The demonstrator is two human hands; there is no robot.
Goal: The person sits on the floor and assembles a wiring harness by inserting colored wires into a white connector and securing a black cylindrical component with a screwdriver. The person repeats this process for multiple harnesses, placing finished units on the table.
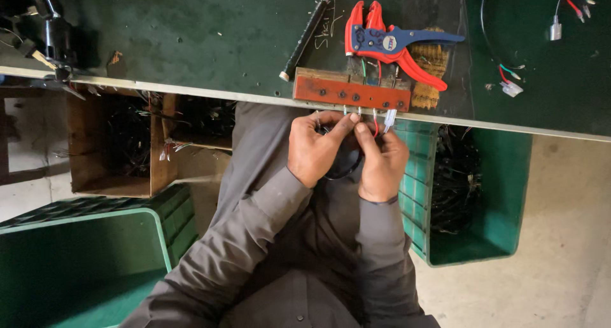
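From the head view, a dark green bench (210, 35) runs across the top, its near edge slanting down toward the right. At that near edge sits a red wooden block (351, 92) with a row of holes, clamped against the rim. Behind it, further onto the bench, lies a red-and-blue wire stripper (388, 43) resting partly on a tan woven pad (431, 64); a black rod (305, 36) lies slantwise just left of the stripper. Loose wires with white connectors (511, 86) lie well apart toward the bench's right end. Below the bench edge stand a wooden box (111, 150) of dark wire on the left and a green crate (474, 201) on the right, with another green crate (89, 264) at the lower left.

Thin wires (377, 121), red, green and white, hang from the block's underside just over the edge. The left hand (313, 151) and right hand (382, 166) meet directly beneath the block, touching each other. Both are closed, fingertips pinching the wire ends, and a dark wire loop (344, 169) curves between the palms. Grey sleeves (267, 220) cover both forearms
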